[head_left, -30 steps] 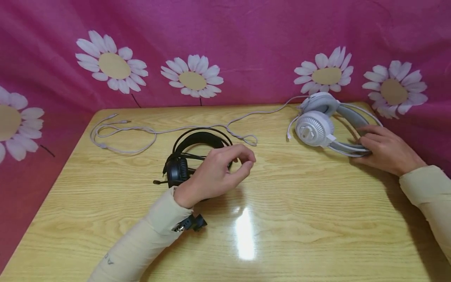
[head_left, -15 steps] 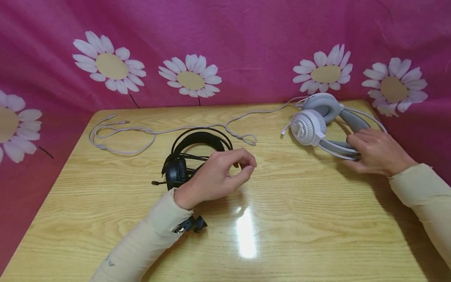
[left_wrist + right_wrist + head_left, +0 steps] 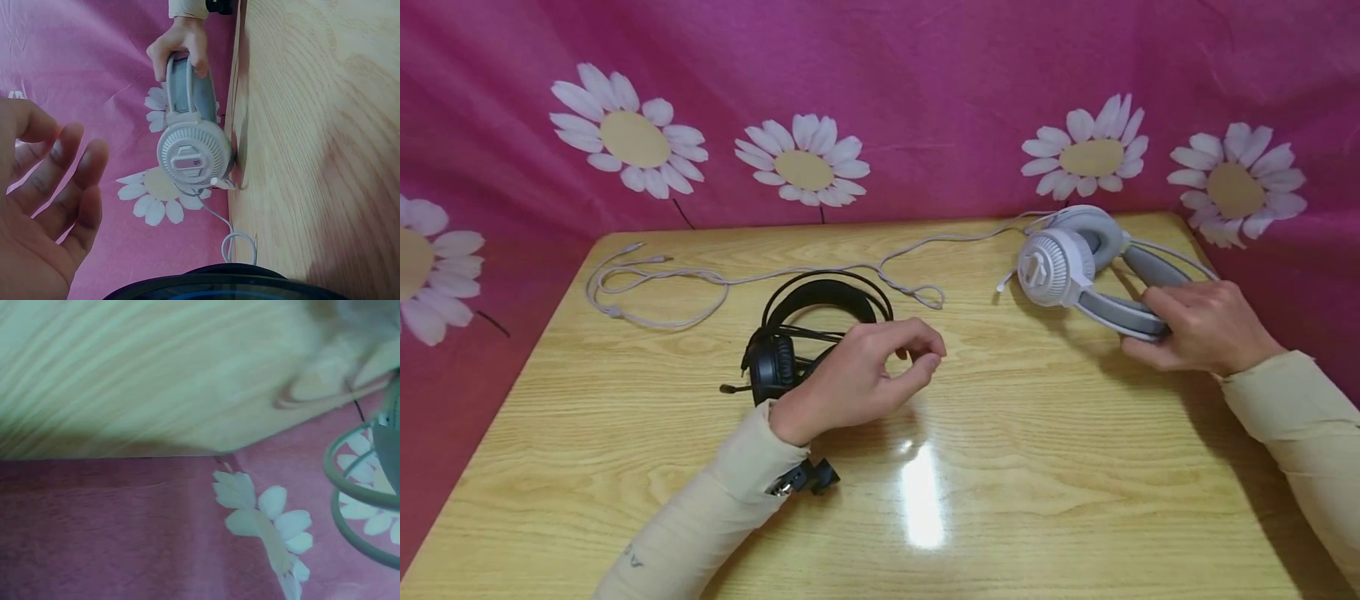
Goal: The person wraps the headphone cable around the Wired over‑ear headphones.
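Note:
A white headset with grey cushions is at the back right of the table. My right hand grips it by the headband, fingers and thumb around the band; the left wrist view shows the same hand holding it. My left hand hovers over a black headset, its fingers loosely bent and holding nothing. Part of the black headset is hidden behind that hand. In the left wrist view the left hand has its fingers apart. The right wrist view catches only the white headset's band wires.
The white headset's cable runs along the back of the wooden table and loops at the far left. A pink cloth with printed daisies hangs behind. The black headset's microphone sticks out to the left.
My right hand has shifted left and a little nearer to me with the white headset, whose earcups have turned and moved left. The left hand and the black headset stay almost where they were.

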Action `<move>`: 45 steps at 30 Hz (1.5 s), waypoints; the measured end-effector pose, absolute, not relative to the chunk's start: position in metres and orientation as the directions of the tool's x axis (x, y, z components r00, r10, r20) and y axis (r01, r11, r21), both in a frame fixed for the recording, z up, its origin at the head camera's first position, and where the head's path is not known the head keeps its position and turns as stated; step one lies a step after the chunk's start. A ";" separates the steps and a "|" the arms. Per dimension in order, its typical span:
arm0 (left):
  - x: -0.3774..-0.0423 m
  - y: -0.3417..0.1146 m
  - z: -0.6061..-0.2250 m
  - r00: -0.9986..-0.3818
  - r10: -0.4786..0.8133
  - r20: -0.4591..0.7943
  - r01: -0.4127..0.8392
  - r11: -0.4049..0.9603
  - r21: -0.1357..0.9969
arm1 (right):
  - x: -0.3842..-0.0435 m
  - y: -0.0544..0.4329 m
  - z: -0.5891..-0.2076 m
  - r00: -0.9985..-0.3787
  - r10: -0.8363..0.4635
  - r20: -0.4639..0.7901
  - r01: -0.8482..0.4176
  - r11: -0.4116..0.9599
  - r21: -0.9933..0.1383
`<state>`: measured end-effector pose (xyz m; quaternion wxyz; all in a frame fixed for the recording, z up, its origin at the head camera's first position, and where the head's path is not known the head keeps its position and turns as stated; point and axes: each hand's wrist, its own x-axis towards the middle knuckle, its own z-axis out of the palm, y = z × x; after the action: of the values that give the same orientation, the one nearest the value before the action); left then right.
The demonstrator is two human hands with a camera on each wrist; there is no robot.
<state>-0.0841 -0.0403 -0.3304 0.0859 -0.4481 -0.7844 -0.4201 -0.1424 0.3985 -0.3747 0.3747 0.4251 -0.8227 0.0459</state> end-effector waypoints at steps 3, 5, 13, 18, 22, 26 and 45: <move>-0.084 -0.040 -0.331 -0.590 0.625 0.512 0.773 0.253 0.581 | -0.140 0.392 -0.370 -0.343 -0.630 0.697 -0.726 0.649 0.229; -0.084 -0.040 -0.331 -0.591 0.624 0.511 0.773 0.258 0.580 | -0.138 0.388 -0.368 -0.334 -0.608 0.721 -0.723 0.655 0.218; -0.084 -0.042 -0.331 -0.623 0.604 0.497 0.754 0.294 0.588 | -0.132 0.372 -0.360 -0.369 -0.434 0.822 -0.664 0.742 0.093; -0.083 -0.043 -0.331 -0.642 0.592 0.486 0.738 0.309 0.599 | -0.129 0.360 -0.357 -0.391 -0.283 0.876 -0.601 0.799 -0.010; -0.083 -0.044 -0.328 -0.643 0.588 0.490 0.740 0.315 0.594 | -0.130 0.350 -0.350 -0.406 -0.144 0.902 -0.569 0.813 -0.126; -0.084 -0.045 -0.325 -0.641 0.589 0.492 0.746 0.326 0.581 | -0.130 0.339 -0.338 -0.454 0.001 0.891 -0.555 0.782 -0.284; -0.094 -0.060 -0.312 -0.701 0.536 0.471 0.702 0.400 0.589 | -0.112 0.289 -0.280 -0.529 0.326 0.783 -0.668 0.409 -0.622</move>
<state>-0.0937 -0.0595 -0.3120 0.1035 -0.3729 -0.8302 -0.4014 -0.1122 0.2893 -0.2797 0.4693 0.1230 -0.6958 0.5295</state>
